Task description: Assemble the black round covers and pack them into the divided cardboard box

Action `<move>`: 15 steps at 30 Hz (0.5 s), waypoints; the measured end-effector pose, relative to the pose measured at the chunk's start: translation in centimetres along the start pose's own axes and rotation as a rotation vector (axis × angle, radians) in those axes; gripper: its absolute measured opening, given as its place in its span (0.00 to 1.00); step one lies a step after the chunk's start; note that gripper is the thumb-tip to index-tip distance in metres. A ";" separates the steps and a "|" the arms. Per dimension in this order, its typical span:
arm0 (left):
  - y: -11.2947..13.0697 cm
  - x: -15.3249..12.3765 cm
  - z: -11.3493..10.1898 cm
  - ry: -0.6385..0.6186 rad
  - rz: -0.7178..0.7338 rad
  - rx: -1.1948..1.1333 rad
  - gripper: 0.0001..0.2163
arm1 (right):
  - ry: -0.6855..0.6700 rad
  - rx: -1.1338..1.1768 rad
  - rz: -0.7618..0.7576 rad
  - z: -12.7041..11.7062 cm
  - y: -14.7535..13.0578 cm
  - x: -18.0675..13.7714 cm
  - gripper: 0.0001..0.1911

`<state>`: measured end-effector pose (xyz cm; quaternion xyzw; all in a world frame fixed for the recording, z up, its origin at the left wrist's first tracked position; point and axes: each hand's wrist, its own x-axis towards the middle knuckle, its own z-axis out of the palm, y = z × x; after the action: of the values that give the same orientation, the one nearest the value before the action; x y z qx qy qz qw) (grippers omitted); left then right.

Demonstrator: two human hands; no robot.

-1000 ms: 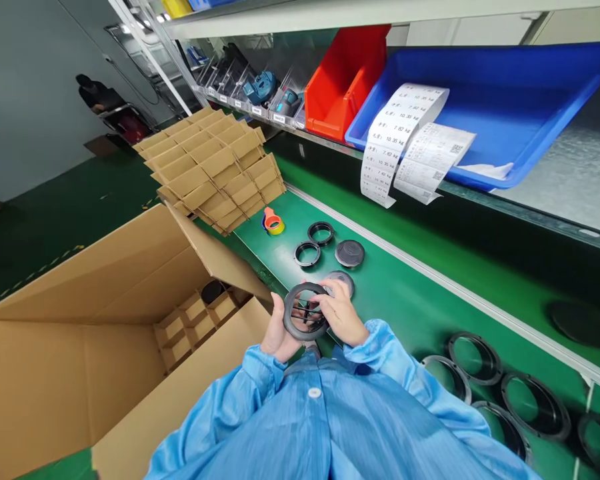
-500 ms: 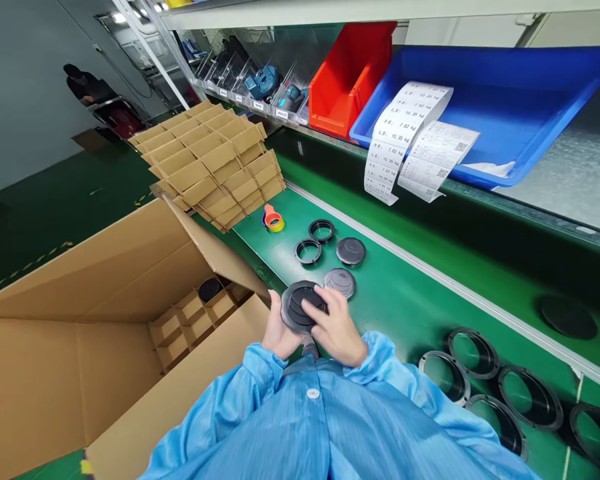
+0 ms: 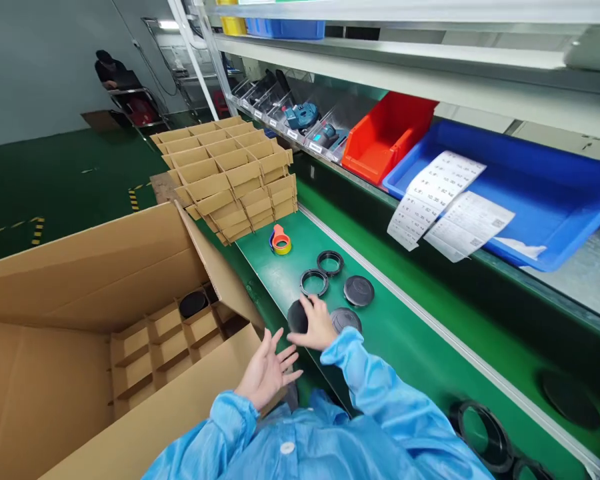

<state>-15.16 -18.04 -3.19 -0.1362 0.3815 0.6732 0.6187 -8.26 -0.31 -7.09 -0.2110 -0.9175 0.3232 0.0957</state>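
My right hand (image 3: pixel 316 327) reaches forward onto the green belt (image 3: pixel 405 320), its fingers curled over a black round part (image 3: pixel 297 317) that lies flat there. My left hand (image 3: pixel 267 371) hovers open with fingers spread and holds nothing, just above the near wall of the big cardboard box (image 3: pixel 130 267). Beside the right hand lies a grey disc (image 3: pixel 347 319). Farther along the belt are a dark disc (image 3: pixel 359 291) and two black rings (image 3: pixel 314 283) (image 3: pixel 330 263). Inside the box, cardboard divider cells hold one black part (image 3: pixel 193 303).
A stack of cardboard dividers (image 3: pixel 230 175) and a tape roll (image 3: pixel 281 241) sit at the belt's far end. A red bin (image 3: pixel 387 137) and a blue tray (image 3: pixel 530 193) with paper slips (image 3: pixel 440 207) are on the shelf. Larger black rings (image 3: pixel 480 433) lie near right. A person (image 3: pixel 113 73) is far back.
Both hands held the black round part together in front of me. Now the right hand has carried it onto the belt, and the left hand has let go and opened. The view tilted up.
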 end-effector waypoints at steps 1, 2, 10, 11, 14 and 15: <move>0.6 0.0 -0.8 0.037 0.000 0.007 0.34 | 0.081 -0.082 0.083 -0.1 0.8 2.3 0.60; 1.2 0.0 -1.6 0.055 -0.002 0.007 0.34 | 0.144 -0.162 0.157 -0.3 1.6 4.6 0.59; 3.6 -1.1 -6.2 0.271 0.060 0.056 0.29 | 0.007 -0.482 0.210 3.1 6.2 11.8 0.57; 3.7 -1.1 -6.9 0.291 0.059 0.043 0.29 | -0.006 -0.498 0.199 4.0 6.4 11.2 0.56; 4.0 -0.7 -8.5 0.335 0.036 0.010 0.28 | -0.017 -0.529 0.143 5.3 5.9 9.6 0.54; 4.0 -0.5 -8.9 0.345 0.026 0.003 0.28 | -0.013 -0.527 0.117 5.1 5.4 9.5 0.52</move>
<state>-21.42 -24.24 -7.50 -0.2437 0.4847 0.6471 0.5356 -16.56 4.88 -14.10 -0.2795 -0.9568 0.0797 0.0128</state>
